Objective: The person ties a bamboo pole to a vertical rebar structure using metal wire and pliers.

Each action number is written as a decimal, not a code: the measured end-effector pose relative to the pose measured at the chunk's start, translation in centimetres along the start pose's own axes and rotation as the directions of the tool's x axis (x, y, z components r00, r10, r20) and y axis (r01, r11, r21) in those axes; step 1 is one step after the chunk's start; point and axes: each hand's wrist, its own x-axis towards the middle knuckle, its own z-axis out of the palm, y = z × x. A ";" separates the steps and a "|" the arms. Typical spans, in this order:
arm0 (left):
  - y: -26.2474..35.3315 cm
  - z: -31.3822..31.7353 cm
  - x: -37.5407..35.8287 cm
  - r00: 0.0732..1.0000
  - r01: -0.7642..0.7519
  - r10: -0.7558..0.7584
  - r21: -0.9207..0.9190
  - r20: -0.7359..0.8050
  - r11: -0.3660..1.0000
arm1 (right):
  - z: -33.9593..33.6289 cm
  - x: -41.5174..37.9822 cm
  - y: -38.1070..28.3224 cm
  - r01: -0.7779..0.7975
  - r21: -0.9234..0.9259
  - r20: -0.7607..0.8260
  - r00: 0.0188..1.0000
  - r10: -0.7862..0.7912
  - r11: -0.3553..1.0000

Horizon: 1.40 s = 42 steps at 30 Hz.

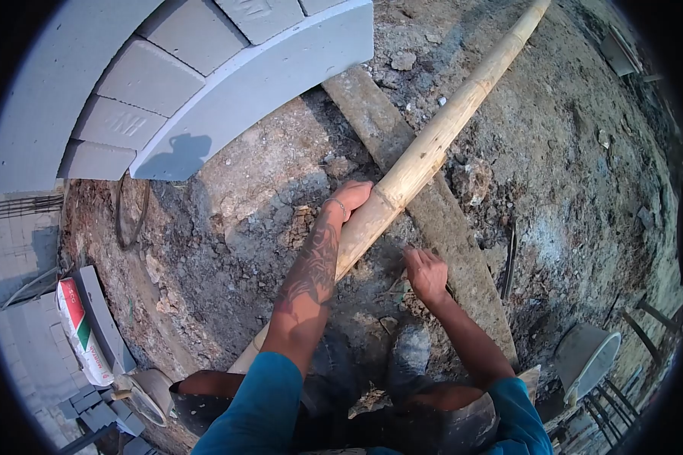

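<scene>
A long pale bamboo pole (432,144) runs diagonally from the upper right down past my left forearm to the lower left. It crosses over a flat, dirt-covered plank (463,235). My left hand (350,197) rests against the pole's left side, near a joint, with its fingers curled at the pole; the fingertips are hidden. To the right of the pole, my right hand (425,271) is low over the dirt beside the plank, apart from the pole. Its fingers are curled, and whatever they hold, if anything, is too small to name.
Stacked grey blocks (152,70) stand at the upper left. A red, green and white bag (83,330) lies at the left, above a bucket (148,394). Another bucket (588,360) and metal bars (611,406) are at the lower right. The ground is rough dirt.
</scene>
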 end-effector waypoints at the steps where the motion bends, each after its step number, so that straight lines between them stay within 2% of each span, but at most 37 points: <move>1: 0.0 -0.1 0.2 1.000 0.003 -0.003 0.000 -0.001 1.000 | -0.1 -0.1 0.1 -0.001 0.003 0.002 1.000 0.001 1.000; 3: 1.2 -0.2 -0.7 0.998 0.046 -0.053 0.168 0.040 0.985 | -0.4 -0.5 0.3 0.005 -0.007 -0.006 1.000 -0.005 1.000; 6: 1.0 -0.6 -0.1 0.987 0.082 -0.100 0.135 0.128 0.987 | -0.4 -0.7 0.2 0.030 -0.029 -0.040 0.999 -0.032 0.999; 10: 1.0 -0.4 0.0 0.978 0.118 -0.131 0.089 0.163 0.989 | 1.6 1.4 0.3 0.010 0.003 -0.088 0.996 -0.010 1.000; 12: 0.7 -0.3 0.0 0.994 0.090 -0.093 0.048 0.063 0.995 | 2.4 3.1 -0.4 -0.143 -0.041 -0.024 0.990 0.142 0.989; 13: 0.7 -0.5 0.0 0.994 0.092 -0.095 0.053 0.060 0.994 | 2.3 3.9 -0.6 -0.289 0.010 0.047 0.956 0.288 0.957; 14: 0.7 -0.6 -0.2 1.000 0.023 -0.024 0.054 0.013 0.998 | 1.5 4.8 -0.8 -0.289 0.012 0.047 0.956 0.288 0.957; 15: 0.5 -0.6 -0.3 0.998 -0.043 0.045 0.056 -0.032 0.998 | 0.4 5.7 -1.0 -0.392 0.024 0.103 0.916 0.387 0.920; 16: -0.1 -0.5 -0.2 0.999 -0.038 0.040 0.053 -0.030 0.998 | -0.5 6.1 -1.1 -0.491 0.028 0.161 0.862 0.480 0.871; 17: -0.2 -0.4 -0.6 0.978 -0.168 0.175 0.068 -0.112 0.983 | -1.2 6.2 -0.9 -0.521 0.016 0.254 0.828 0.500 0.853; 18: -0.1 -0.3 -1.0 0.931 -0.298 0.310 0.093 -0.193 0.950 | -1.5 5.8 -0.2 -0.517 0.013 0.252 0.830 0.498 0.856; 19: -0.4 0.1 -1.6 0.857 -0.348 0.406 0.226 -0.317 0.910 | -1.7 4.7 0.5 -0.533 0.057 0.278 0.820 0.500 0.844; 20: -1.2 0.5 -1.9 0.855 -0.347 0.403 0.218 -0.326 0.912 | -2.0 3.6 1.0 -0.545 0.099 0.306 0.813 0.496 0.832; 22: -2.4 1.0 -1.8 0.647 -0.463 0.594 0.372 -0.479 0.804 | -3.6 1.8 1.4 -0.560 0.134 0.302 0.809 0.504 0.818; 23: -2.6 1.5 -1.8 0.595 -0.484 0.605 0.366 -0.528 0.795 | -4.3 1.2 1.4 -0.584 0.168 0.300 0.798 0.523 0.794; 24: -2.9 1.7 -1.6 0.591 -0.483 0.598 0.357 -0.541 0.800 | -4.7 1.1 1.4 -0.573 0.163 0.304 0.803 0.512 0.803; 26: -3.0 1.9 -1.0 0.476 -0.518 0.651 0.410 -0.591 0.751 | -5.3 0.9 1.4 -0.468 0.172 0.161 0.881 0.444 0.867; 27: -2.6 1.8 -0.6 0.470 -0.520 0.653 0.412 -0.593 0.748 | -5.1 1.1 1.4 -0.463 0.174 0.157 0.884 0.440 0.869; 29: -1.4 1.5 -0.8 0.504 -0.553 0.603 0.305 -0.619 0.775 | -4.3 2.4 1.4 -0.405 0.039 0.208 0.897 0.389 0.913; 30: -1.0 1.7 -1.5 0.496 -0.549 0.607 0.317 -0.621 0.773 | -4.3 3.0 1.1 -0.401 0.052 0.205 0.900 0.384 0.914; 32: 0.1 2.7 -3.6 0.286 -0.641 0.759 0.472 -0.585 0.606 | -4.7 4.5 0.6 -0.354 -0.016 0.304 0.889 0.342 0.935; 33: 0.3 3.3 -4.6 0.237 -0.656 0.793 0.509 -0.562 0.557 | -4.7 5.1 0.6 -0.356 0.000 0.307 0.890 0.338 0.935; 36: 0.4 3.9 -6.1 0.311 -0.647 0.779 0.480 -0.544 0.593 | -4.8 6.0 0.7 -0.382 -0.021 0.332 0.869 0.367 0.924; 37: 0.7 4.2 -6.1 0.247 -0.707 0.807 0.471 -0.536 0.528 | -5.0 6.5 1.1 -0.372 -0.038 0.338 0.869 0.362 0.928; 39: 1.0 4.3 -6.3 0.292 -0.697 0.808 0.465 -0.512 0.546 | -5.1 6.9 1.5 -0.339 -0.072 0.354 0.871 0.342 0.938; 41: 1.4 3.9 -6.5 0.328 -0.686 0.798 0.453 -0.505 0.569 | -5.1 8.0 1.9 -0.377 -0.080 0.354 0.854 0.380 0.923; 42: 1.6 3.7 -6.6 0.316 -0.694 0.796 0.445 -0.516 0.565 | -5.2 8.4 2.1 -0.364 -0.093 0.348 0.860 0.372 0.927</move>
